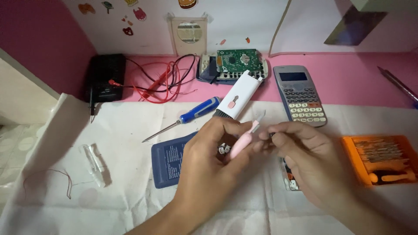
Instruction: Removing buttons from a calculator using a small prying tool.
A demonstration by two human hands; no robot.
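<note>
Mid-frame, left hand [209, 152] grip wraps slim pink pen-shaped plastic tool [241, 143], right hand [305, 152] grip pinching its pale tip [260, 118] (small loose part under it), so a slip over the white-clothed worktop [130, 191] could lose it.

Calculator [301, 95] behind hands [257, 152]; bit tray [383, 159] right.

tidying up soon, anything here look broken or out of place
Yes: the calculator at the back lies opened, green circuit board bared, and its dark blue rear cover sits apart near the left hand. The grey calculator looks whole.
</note>
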